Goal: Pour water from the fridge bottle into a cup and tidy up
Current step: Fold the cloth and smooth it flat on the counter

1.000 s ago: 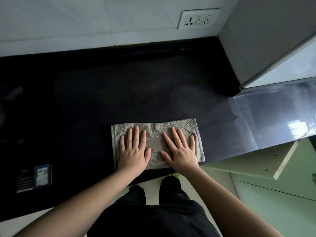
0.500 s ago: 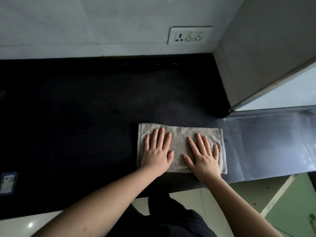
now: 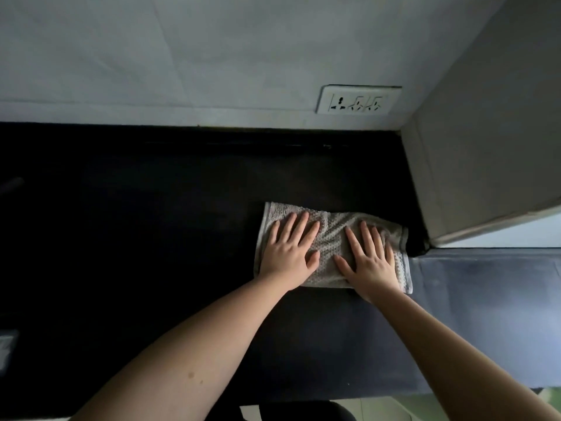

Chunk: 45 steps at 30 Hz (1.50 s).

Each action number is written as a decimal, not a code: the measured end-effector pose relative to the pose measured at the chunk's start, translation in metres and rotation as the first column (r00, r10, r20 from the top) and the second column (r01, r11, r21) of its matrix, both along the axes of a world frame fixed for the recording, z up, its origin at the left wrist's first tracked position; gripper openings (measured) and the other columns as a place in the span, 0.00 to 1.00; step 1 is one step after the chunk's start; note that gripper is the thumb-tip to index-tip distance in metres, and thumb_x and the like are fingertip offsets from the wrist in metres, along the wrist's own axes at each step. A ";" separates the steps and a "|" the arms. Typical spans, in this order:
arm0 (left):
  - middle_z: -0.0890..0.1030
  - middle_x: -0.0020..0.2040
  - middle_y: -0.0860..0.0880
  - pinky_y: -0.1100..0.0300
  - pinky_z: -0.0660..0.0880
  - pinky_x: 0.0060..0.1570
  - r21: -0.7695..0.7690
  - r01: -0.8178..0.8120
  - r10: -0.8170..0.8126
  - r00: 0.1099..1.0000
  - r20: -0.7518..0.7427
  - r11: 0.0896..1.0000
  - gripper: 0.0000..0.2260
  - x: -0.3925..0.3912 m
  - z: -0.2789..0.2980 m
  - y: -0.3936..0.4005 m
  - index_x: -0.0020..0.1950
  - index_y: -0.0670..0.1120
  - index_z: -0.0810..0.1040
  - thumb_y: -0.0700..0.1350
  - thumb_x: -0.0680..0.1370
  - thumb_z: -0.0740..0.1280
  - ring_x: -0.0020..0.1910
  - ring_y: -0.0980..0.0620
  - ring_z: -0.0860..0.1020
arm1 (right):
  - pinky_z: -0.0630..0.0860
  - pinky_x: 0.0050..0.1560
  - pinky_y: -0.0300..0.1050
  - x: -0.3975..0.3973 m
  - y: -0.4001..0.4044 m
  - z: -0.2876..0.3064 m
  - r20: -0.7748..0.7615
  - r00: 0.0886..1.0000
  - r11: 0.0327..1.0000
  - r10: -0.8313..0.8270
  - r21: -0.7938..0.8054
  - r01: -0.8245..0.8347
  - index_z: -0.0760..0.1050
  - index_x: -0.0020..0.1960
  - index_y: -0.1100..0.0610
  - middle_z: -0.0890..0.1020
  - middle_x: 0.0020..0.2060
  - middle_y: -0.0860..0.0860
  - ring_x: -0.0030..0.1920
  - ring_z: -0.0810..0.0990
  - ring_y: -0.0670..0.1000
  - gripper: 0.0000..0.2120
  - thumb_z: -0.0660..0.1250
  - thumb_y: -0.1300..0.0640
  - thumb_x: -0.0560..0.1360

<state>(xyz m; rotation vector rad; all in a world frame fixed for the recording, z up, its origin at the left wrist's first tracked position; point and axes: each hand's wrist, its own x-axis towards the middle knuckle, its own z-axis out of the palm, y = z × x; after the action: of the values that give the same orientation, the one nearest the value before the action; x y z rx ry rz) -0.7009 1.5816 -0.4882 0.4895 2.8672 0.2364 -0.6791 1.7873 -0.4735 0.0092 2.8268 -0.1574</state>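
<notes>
Wiping stage — left hand (image 3: 288,253) and right hand (image 3: 368,262) flat, fingers straight, pressing cloth (image 3: 331,238) onto desk (image 3: 151,238); best kept evenly loaded beneath both palms — grip holding nothing.

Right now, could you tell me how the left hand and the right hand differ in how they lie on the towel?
The left hand lies on the towel's left half, the right hand on its right half, nearer the grey cabinet side. The left hand's fingers point up and right, the right hand's up and left. Both lie flat with fingers straight, pressing the towel onto the black counter.
</notes>
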 end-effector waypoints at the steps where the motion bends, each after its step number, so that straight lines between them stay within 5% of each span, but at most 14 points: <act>1: 0.53 0.82 0.49 0.44 0.45 0.77 -0.007 -0.008 0.008 1.000 0.002 1.000 0.30 -0.011 0.000 -0.001 0.81 0.55 0.54 0.62 0.79 0.47 0.80 0.46 0.51 | 0.39 0.77 0.54 -0.011 -0.002 0.000 0.005 1.000 1.000 -0.007 -0.011 0.007 0.38 0.78 0.39 0.41 0.79 0.49 0.78 0.38 0.51 0.35 0.46 0.30 0.76; 5: 0.47 0.82 0.51 0.48 0.37 0.75 -0.027 -0.018 0.018 1.000 0.001 0.999 0.30 -0.052 -0.001 -0.009 0.81 0.56 0.47 0.64 0.80 0.43 0.81 0.48 0.45 | 0.38 0.76 0.56 -0.049 -0.007 0.000 0.036 0.999 0.999 -0.023 -0.040 0.025 0.40 0.78 0.39 0.41 0.79 0.47 0.78 0.37 0.50 0.36 0.47 0.29 0.75; 14: 0.37 0.81 0.52 0.48 0.37 0.76 -0.049 -0.026 0.031 0.993 0.110 0.998 0.30 -0.129 0.002 -0.006 0.80 0.57 0.39 0.64 0.82 0.46 0.80 0.49 0.37 | 0.36 0.74 0.63 -0.126 -0.006 -0.002 0.122 0.992 0.999 -0.038 0.003 0.038 0.37 0.77 0.37 0.36 0.78 0.43 0.77 0.33 0.48 0.35 0.47 0.29 0.75; 28: 0.45 0.82 0.53 0.48 0.42 0.76 -0.014 -0.113 0.114 0.993 0.026 0.993 0.29 -0.181 -0.006 0.009 0.81 0.56 0.46 0.63 0.82 0.48 0.80 0.50 0.43 | 0.37 0.74 0.59 -0.213 0.018 -0.004 0.115 0.990 0.996 0.077 -0.056 -0.070 0.42 0.77 0.37 0.40 0.78 0.43 0.77 0.36 0.48 0.37 0.54 0.30 0.74; 37: 0.42 0.82 0.53 0.46 0.40 0.76 -0.055 -0.198 0.200 0.979 0.033 0.979 0.28 -0.164 -0.004 0.017 0.81 0.57 0.44 0.62 0.83 0.45 0.80 0.51 0.42 | 0.34 0.75 0.57 -0.205 0.022 -0.001 0.162 0.981 0.994 0.103 -0.044 -0.097 0.38 0.77 0.39 0.35 0.78 0.45 0.77 0.32 0.49 0.38 0.51 0.29 0.75; 45: 0.45 0.82 0.50 0.44 0.41 0.76 -0.043 -0.159 0.160 0.987 0.022 0.986 0.30 -0.083 -0.002 0.018 0.81 0.55 0.47 0.64 0.81 0.46 0.80 0.49 0.44 | 0.34 0.75 0.56 -0.104 0.033 -0.002 0.115 0.983 0.989 0.145 -0.031 -0.142 0.36 0.78 0.42 0.35 0.78 0.47 0.77 0.33 0.49 0.38 0.48 0.29 0.76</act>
<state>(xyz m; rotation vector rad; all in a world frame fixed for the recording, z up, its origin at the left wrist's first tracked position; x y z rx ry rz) -0.7842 1.5996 -0.4899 0.2479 2.8824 0.2079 -0.7834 1.8200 -0.4755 -0.1839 2.6962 -0.1514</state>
